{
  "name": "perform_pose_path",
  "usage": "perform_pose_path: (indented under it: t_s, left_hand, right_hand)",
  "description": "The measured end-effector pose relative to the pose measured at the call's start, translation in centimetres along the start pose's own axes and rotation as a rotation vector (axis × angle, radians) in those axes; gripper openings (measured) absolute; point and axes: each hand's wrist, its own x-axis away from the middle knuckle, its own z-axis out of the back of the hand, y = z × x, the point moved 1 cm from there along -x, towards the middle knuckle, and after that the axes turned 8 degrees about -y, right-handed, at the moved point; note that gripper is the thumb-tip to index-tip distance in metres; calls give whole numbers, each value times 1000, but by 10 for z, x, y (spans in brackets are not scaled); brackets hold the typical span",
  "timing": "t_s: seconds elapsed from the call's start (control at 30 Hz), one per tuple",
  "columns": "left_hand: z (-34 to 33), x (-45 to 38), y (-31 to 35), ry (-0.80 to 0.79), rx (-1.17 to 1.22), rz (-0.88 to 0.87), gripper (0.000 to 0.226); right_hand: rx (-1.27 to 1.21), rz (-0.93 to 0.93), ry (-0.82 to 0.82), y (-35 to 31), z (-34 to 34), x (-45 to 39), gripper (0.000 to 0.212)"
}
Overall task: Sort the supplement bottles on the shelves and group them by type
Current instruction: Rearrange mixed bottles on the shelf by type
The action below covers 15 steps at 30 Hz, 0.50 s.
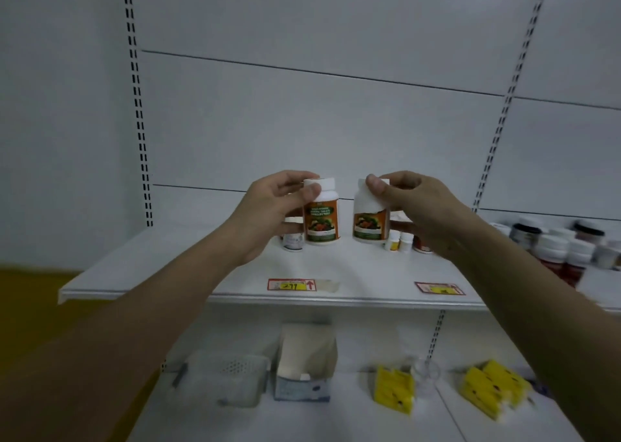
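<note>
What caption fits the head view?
Left hand and right hand each hold one orange-labelled supplement bottle above the shelf.

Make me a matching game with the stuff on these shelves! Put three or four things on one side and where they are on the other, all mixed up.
Things:
1. bottle with the whole orange label
2. bottle with the torn label
3. price tag marked 299
4. yellow sponges

Places:
A. on the lower shelf, at the right
B. in the left hand
C. on the front edge of the upper shelf
D. in the right hand

Pairs: 1-B, 2-D, 3-C, 4-A
</note>
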Motion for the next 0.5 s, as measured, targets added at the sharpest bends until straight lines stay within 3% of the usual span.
perform_pose_path:
  t_s: [0.3, 0.5]
  left_hand:
    - [-122, -12, 53, -171, -64, -27, 26]
    - [-249, -29, 49, -234, -15, -29, 24]
  right_hand:
    - [-84, 23, 40, -15, 117, 88, 45]
    - [-61, -22, 62, 12, 229, 145, 28]
